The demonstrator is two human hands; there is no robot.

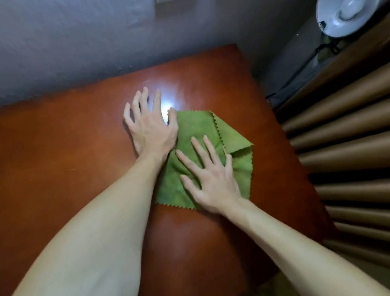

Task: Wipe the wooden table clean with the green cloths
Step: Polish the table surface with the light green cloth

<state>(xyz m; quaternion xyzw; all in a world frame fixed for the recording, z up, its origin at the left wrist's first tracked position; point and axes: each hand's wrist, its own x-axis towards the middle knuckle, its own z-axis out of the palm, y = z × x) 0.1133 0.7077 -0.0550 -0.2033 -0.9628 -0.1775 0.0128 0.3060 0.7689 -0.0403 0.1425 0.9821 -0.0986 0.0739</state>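
- The right hand [211, 179] lies flat on the green cloth [195, 129], palm down. Its fingers are straight and fanned apart, pressing on the fabric without gripping any of it.
- The left hand [151, 128] rests on the bare wood just left of the cloth. Its fingers are spread and slightly arched, with the tips on the table surface and nothing held.
- The left thumb lies along the cloth's upper left edge, touching it. The heel of that hand sits right at the cloth's left border.
- Both forearms are bare and reach in from the lower edge of the view, the left one from the bottom left corner and the right one from the bottom right.
- The green cloth is spread on the right half of the wooden table [50, 159], close to the table's right edge. Its borders are cut in a zigzag.
- On the cloth's right side one layer overlaps another, and a zigzag edge runs across the top of it. Whether this is one folded cloth or two stacked ones cannot be told.
- A bright glare [166, 103] shines on the reddish-brown wood just beyond the left hand's index finger.
- A grey wall [64, 41] runs along the table's far edge.
- Beige curtain folds [352, 147] hang to the right of the table.
- A round white lamp [350, 4] sits in the upper right corner.
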